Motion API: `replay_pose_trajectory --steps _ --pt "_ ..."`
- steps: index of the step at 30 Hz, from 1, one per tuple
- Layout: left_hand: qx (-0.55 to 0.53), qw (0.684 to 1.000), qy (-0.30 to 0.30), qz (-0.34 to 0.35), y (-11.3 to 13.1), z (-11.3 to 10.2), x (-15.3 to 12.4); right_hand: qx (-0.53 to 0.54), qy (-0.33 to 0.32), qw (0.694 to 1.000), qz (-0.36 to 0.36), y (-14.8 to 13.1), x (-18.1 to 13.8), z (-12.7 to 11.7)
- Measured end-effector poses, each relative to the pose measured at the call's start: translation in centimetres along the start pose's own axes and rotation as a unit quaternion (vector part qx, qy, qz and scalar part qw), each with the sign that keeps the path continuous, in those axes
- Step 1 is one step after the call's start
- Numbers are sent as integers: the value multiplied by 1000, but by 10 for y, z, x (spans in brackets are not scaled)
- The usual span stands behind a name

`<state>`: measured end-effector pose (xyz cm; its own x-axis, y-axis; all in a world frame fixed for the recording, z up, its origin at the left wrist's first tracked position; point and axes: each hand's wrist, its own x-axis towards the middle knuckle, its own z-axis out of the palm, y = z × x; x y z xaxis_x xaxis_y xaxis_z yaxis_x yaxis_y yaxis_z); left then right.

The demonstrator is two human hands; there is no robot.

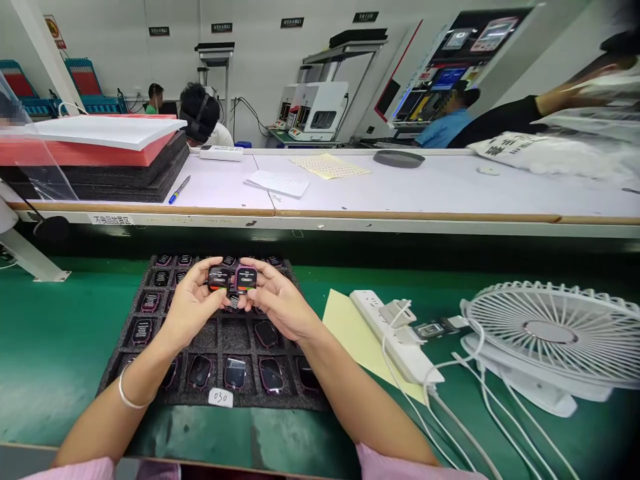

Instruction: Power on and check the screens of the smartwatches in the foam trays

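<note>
Over a black foam tray (234, 333), my two hands hold smartwatch bodies side by side with their screens lit. My left hand (197, 300) is closed on a dark smartwatch (219, 278), fingers behind and thumb at its lower edge. A smartwatch with a pinkish-purple frame (246, 279) sits in my right hand (275, 300), the thumb pressed near its lower corner. Several more watches lie in the tray's square pockets. Those at the near side, like the dark-screened watch (271, 375), are unlit, while some at the left, such as the lit watch (143, 331), show white text.
To the right are a white power strip (375, 320) on yellow paper (340, 313), loose white cables and a white fan (550, 330). A raised shelf (325, 200) runs across the back, with a foam stack (150, 173) and a pen (179, 190). Other people work beyond.
</note>
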<state>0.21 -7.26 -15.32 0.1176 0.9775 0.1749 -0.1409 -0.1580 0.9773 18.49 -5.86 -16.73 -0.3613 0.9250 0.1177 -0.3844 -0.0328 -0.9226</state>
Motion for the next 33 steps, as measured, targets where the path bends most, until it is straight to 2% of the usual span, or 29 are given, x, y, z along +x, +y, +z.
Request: replay_pose_trajectory --steps 9,16,29,33 --pt "-1 1000 -11 -9 -7 1 4 -12 20 1000 -13 4 4 -1" --pt "16 1000 -1 -23 -6 2 5 -10 43 999 6 7 6 -2" --pt "19 1000 5 -24 -7 3 6 -13 40 999 -7 8 5 -1" --pt "20 1000 8 -22 -6 2 6 4 46 999 10 12 7 -2"
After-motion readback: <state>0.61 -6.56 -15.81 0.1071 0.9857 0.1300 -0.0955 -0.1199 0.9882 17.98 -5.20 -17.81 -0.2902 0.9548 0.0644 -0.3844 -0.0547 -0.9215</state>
